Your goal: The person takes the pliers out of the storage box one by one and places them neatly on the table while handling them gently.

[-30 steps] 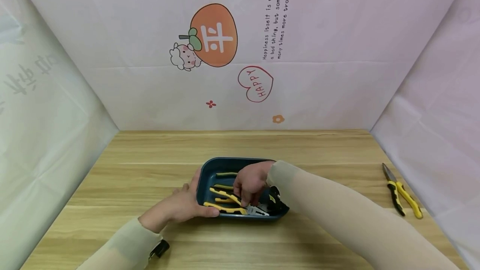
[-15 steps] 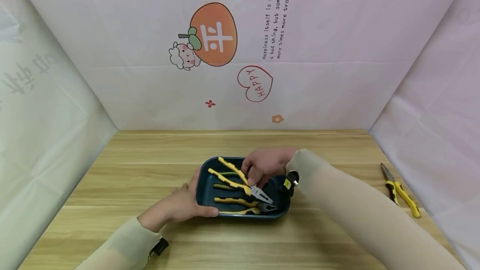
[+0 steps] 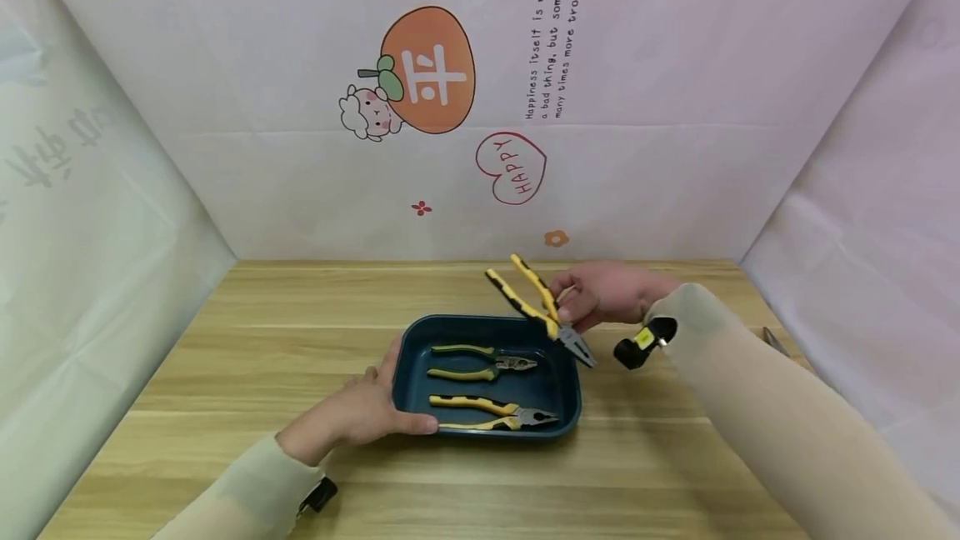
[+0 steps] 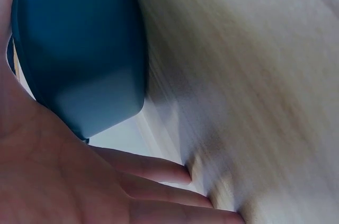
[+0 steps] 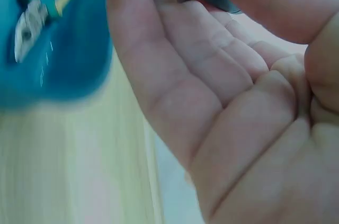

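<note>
Yellow-and-black-handled steel pliers (image 3: 567, 336) are in our right hand (image 3: 611, 294): thumb and fingers closed in a pinch on one handle, handles spread, nose angled down to the right. In the head view they overlap the far right corner of the dark teal, round-cornered rectangular tray (image 3: 450, 326); can't tell how high we have them. Our left hand (image 3: 367, 411) is at the tray's left end, thumb over the near left corner, the other fingers extended, several reaching down to the pale wood-grain table (image 3: 300, 307). Inside the tray we've got green-and-yellow-handled pliers (image 3: 510, 363) toward the far side and a second yellow-and-black pair (image 3: 516, 415) along the near wall, both noses pointing right. Grey metal tip (image 3: 774, 342) shows beyond our right sleeve (image 3: 765, 407), which hides the rest.
</note>
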The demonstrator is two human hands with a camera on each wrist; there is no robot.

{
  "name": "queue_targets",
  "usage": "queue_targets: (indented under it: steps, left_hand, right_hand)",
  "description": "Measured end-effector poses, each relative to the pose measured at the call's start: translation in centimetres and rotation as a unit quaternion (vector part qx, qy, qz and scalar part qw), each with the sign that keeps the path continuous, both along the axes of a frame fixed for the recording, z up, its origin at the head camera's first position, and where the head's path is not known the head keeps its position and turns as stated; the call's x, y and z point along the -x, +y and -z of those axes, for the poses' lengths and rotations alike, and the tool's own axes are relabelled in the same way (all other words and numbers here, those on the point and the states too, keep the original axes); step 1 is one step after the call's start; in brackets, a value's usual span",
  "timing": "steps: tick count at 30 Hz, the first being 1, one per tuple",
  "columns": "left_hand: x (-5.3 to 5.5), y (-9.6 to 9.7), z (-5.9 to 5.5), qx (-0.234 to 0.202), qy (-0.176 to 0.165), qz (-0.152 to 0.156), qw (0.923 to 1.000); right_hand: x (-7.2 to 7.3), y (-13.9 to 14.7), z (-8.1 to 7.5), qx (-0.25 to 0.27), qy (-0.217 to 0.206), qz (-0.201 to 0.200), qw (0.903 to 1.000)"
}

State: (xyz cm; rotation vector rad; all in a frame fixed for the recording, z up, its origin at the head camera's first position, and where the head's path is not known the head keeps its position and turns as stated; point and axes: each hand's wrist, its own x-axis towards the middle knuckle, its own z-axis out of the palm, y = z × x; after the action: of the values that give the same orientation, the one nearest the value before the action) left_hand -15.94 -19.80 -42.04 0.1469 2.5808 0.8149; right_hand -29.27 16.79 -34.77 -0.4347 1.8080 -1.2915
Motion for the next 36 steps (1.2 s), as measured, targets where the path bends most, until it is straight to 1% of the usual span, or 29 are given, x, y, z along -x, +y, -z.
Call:
queue_targets:
  steps: [4,8,12,16,20,25,32,34,36]
  left_hand:
    - [0.0,-0.1,0.0,-0.005,0.002,0.001,1.0]
    - [0.0,-0.2,0.0,-0.013,0.0,0.0,0.9999]
    - [-0.1,-0.1,0.0,-0.012,-0.004,-0.004,0.9999]
    - [-0.1,0.0,0.0,-0.006,-0.005,-0.006,1.0]
    - [-0.1,0.1,0.0,-0.003,-0.006,-0.009,0.9999]
    - [-0.1,0.0,0.0,-0.001,-0.004,-0.008,1.0]
    - [-0.2,0.1,0.1,0.003,-0.002,-0.01,0.9999]
    - [-0.2,0.1,0.0,0.006,0.001,-0.009,0.9999]
    - [-0.2,0.1,0.1,0.007,0.002,-0.009,0.9999]
  right_hand:
    - [0.4,3.4,0.5,0.007,0.003,0.021,0.9997]
    - [0.4,6.3,1.7,0.005,-0.011,0.05,0.9987]
    - [-0.2,8.5,3.3,-0.004,-0.024,0.087,0.996]
    - [-1.1,9.9,5.3,-0.024,-0.029,0.12,0.9921]
    - [-1.8,10.5,6.9,-0.049,-0.029,0.142,0.9882]
    - [-2.7,10.5,8.1,-0.067,-0.023,0.153,0.9856]
    - [-3.3,10.2,8.9,-0.075,-0.015,0.153,0.9853]
    - [-3.4,10.1,8.9,-0.086,-0.009,0.157,0.9839]
    - [-3.6,9.9,8.8,-0.104,0.008,0.156,0.9823]
